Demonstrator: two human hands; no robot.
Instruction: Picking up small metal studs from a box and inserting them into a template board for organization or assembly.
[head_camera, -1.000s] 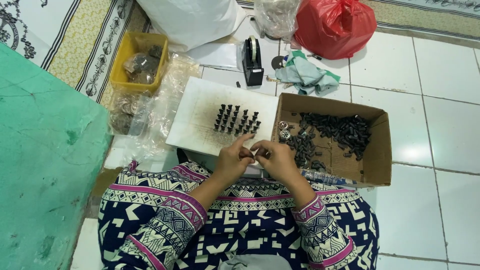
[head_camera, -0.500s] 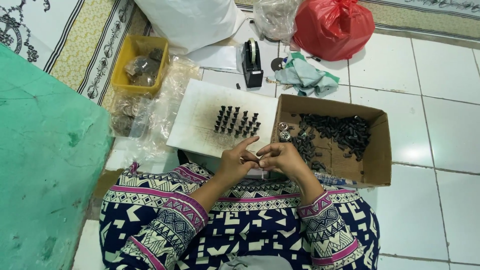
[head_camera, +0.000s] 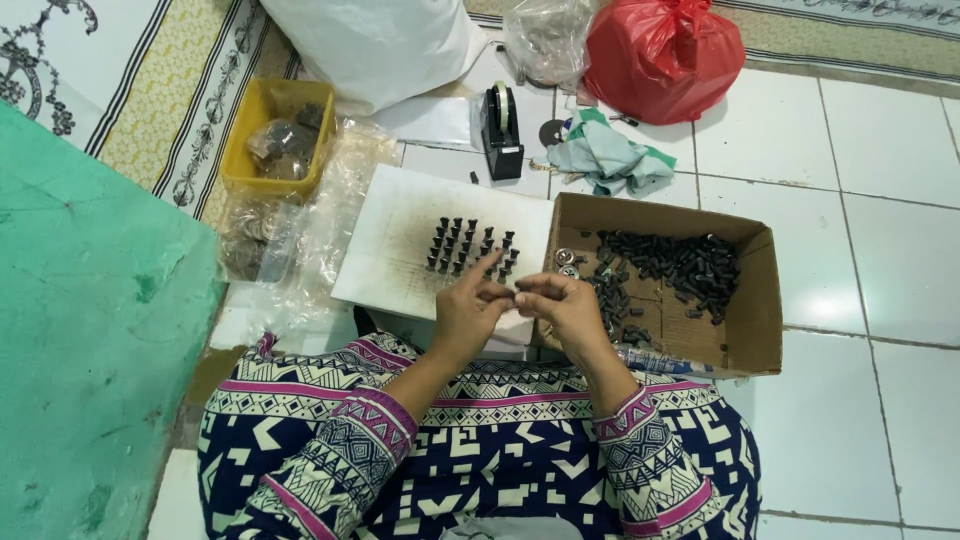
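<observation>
Our left hand (head_camera: 468, 312) and right hand (head_camera: 566, 308) meet fingertip to fingertip, both pinching one small dark part (head_camera: 516, 295) lying crosswise between them. Standing parts (head_camera: 470, 246) on the white board (head_camera: 395, 255) lie just ahead; the box (head_camera: 745, 335) sits right.

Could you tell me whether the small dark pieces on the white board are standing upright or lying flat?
Upright: the small dark pieces stand on end in neat rows on the white board.

Glossy white ceramic floor tiles (head_camera: 880, 200) are reflecting light. A matt brown cardboard box (head_camera: 745, 330) is holding dull black parts (head_camera: 690, 265). A shiny red plastic bag (head_camera: 665, 55) is sitting by crumpled green cloth (head_camera: 610, 160) and a smudged white board (head_camera: 400, 240).
</observation>
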